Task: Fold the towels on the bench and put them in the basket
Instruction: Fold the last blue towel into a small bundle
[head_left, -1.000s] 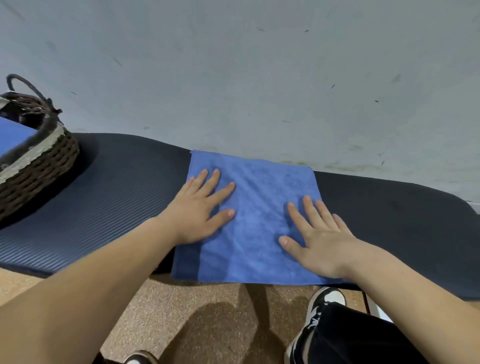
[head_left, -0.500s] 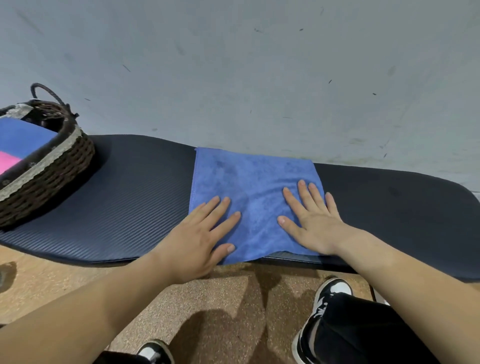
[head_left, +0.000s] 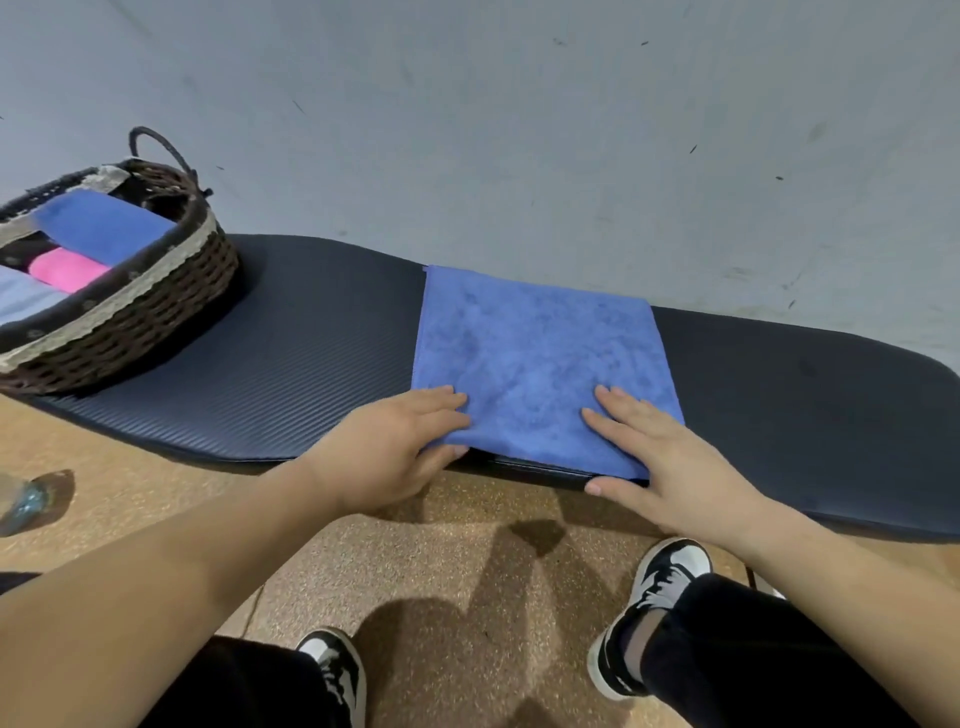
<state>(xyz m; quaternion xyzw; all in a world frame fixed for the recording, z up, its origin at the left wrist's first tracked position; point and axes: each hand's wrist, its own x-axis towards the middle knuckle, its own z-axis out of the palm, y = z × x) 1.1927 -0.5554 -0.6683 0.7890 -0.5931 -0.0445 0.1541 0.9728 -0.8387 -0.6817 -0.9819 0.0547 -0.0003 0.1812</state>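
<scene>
A blue towel (head_left: 540, 364) lies flat across the dark padded bench (head_left: 311, 364), its near edge at the bench's front rim. My left hand (head_left: 384, 457) pinches the towel's near left corner, fingers on top and thumb under the edge. My right hand (head_left: 670, 467) holds the near right corner the same way, fingers lying on the cloth and thumb below the rim. A brown wicker basket (head_left: 130, 322) stands at the bench's left end. It holds a folded blue towel (head_left: 104, 228), a pink towel (head_left: 67, 267) and a pale towel (head_left: 21, 301).
A grey wall (head_left: 519, 130) rises right behind the bench. My two shoes (head_left: 670, 571) stand on the brown speckled floor in front of it. A bluish, glassy object (head_left: 26, 501) lies on the floor at the far left.
Both hands slid from the middle of the towel back to its near edge and took hold of the corners. The part that hung over the bench front no longer shows. The view shifted left, showing more basket.
</scene>
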